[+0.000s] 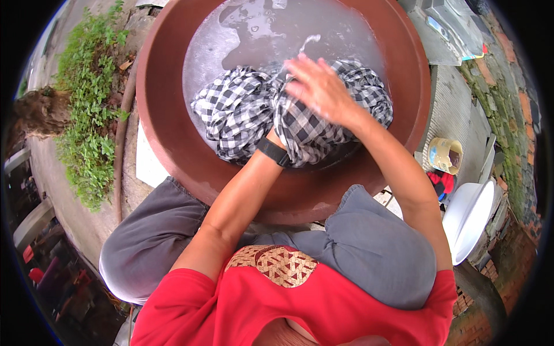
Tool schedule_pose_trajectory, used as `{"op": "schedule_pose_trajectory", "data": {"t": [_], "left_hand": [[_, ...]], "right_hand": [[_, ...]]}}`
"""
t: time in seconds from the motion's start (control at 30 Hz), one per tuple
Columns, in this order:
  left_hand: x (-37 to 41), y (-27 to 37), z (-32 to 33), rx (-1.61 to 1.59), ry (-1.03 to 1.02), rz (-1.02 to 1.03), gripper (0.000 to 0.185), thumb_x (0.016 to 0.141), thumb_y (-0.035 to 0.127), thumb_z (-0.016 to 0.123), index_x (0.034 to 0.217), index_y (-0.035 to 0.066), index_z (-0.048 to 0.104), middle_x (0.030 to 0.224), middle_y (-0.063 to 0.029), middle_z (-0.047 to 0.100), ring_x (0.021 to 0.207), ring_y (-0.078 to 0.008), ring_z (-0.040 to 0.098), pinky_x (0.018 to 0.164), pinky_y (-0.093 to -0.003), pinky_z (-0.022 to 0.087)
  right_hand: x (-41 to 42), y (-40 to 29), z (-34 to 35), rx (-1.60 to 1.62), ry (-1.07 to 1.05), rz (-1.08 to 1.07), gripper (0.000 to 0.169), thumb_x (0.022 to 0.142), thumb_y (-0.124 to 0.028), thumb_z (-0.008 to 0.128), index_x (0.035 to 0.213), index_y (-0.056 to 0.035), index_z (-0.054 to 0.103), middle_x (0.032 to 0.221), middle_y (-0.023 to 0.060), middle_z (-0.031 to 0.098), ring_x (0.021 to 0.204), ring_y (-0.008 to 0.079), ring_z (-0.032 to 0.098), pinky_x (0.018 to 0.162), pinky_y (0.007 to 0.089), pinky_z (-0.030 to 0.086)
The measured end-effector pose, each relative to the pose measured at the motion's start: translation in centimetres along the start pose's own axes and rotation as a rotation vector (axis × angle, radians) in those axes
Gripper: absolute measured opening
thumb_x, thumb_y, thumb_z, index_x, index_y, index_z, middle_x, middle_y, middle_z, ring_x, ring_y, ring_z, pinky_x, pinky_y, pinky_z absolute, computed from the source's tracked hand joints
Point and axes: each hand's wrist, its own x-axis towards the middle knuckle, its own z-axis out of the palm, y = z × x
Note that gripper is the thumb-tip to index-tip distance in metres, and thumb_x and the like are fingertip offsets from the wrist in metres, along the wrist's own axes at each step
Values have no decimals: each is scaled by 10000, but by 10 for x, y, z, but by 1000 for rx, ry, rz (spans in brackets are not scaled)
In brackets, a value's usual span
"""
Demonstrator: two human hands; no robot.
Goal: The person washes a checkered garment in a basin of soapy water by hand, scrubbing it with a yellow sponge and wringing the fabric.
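A black-and-white checked cloth (236, 114) lies bunched and wet in a large reddish-brown basin (162, 99). Cloudy, sudsy water (294, 26) fills the far part of the basin. My left hand (275, 137) goes in under a fold of the cloth, so its fingers are hidden; a black band (273, 152) circles that wrist. Over the top of the cloth is my right hand (320, 88), wet and blurred, with its fingers apart. Whether its palm presses on the fabric is hard to tell. A white streak of water or foam shows just beyond its fingertips.
My knees flank the basin's near rim. To the right are a white enamel-like bowl (465, 220) on its side, a yellowish tub (445, 155) and a grey slab (454, 104). Leafy green plants (86, 116) and a brown pipe (124, 129) run along the left.
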Motion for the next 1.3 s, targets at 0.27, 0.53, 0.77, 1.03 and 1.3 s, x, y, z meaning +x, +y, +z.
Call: {"op": "schedule_pose_trajectory", "data": {"t": [0.27, 0.53, 0.77, 1.03, 1.3], "left_hand": [[8, 68, 61, -70, 197, -538, 838, 820, 698, 271, 1343, 44, 301, 1334, -156, 388, 1174, -266, 450, 982, -396, 379], [5, 98, 32, 26, 105, -681, 723, 848, 557, 443, 1256, -39, 425, 1209, -156, 528, 1080, -244, 528, 972, -352, 384], [14, 58, 30, 199, 246, -418, 278, 785, -20, 467, 1044, -16, 569, 971, -100, 624, 857, -163, 598, 775, -266, 472], [28, 29, 13, -565, -223, -737, 309, 860, 388, 539, 809, 83, 544, 728, -51, 594, 697, -177, 568, 650, -288, 467], [22, 16, 51, -113, 400, -670, 321, 946, 264, 349, 677, 116, 443, 645, -9, 476, 595, -157, 479, 561, -293, 418]], "right_hand": [[-9, 21, -27, 108, -105, 7, 685, 895, -559, 312, 1245, 13, 451, 1267, 195, 472, 1226, 288, 399, 1044, 415, 261], [-28, 73, -68, 1053, 8, 430, 155, 857, -201, 573, 815, -53, 591, 779, -68, 498, 771, 48, 435, 759, 213, 342], [-28, 75, -19, 972, 461, 551, 137, 880, -69, 471, 872, -48, 606, 713, -69, 482, 664, 27, 399, 607, 180, 341], [-35, -30, 3, 277, 406, -178, 210, 772, -159, 627, 637, -26, 535, 579, 127, 505, 504, 217, 501, 522, 308, 432], [-41, -28, 0, 148, 520, -250, 168, 828, -211, 540, 744, -83, 609, 632, 103, 573, 524, 273, 567, 526, 361, 470]]}}
